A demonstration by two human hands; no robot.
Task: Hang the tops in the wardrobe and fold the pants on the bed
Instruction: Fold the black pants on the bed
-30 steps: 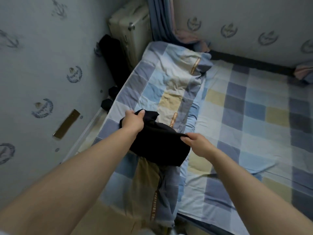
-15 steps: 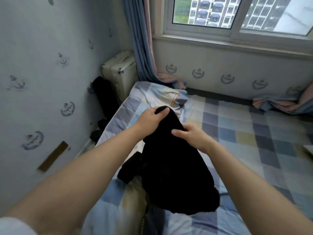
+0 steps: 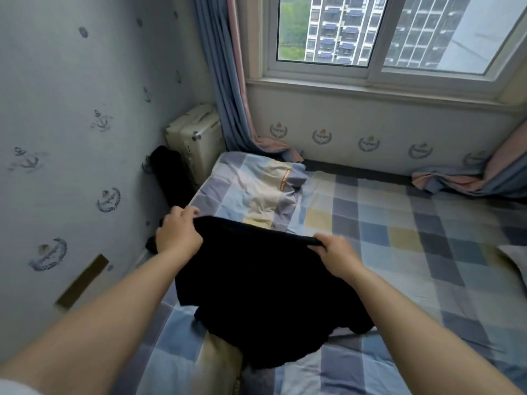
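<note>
Black garment (image 3: pixel 256 295) held up over bed (image 3: pixel 399 252), top edge stretched between both hands, lower part draping onto checked bedding. Left hand (image 3: pixel 178 235) at left corner, fingers (image 3: pixel 188 213) curled over the edge, gripping. Right hand (image 3: pixel 336 256) at right corner, fingers closed, pinching the hem. Rumpled quilt (image 3: pixel 262 189) just beyond fingers. Cream suitcase (image 3: pixel 196 141) and curtain (image 3: pixel 225 81) farther off, by window (image 3: pixel 370 38).

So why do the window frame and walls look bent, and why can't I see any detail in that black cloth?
Head view: the wide-angle lens bows the window frame and walls; daylight from the window leaves the black garment, held by the left hand and right hand, a detail-less dark mass; edges look slightly soft.
</note>
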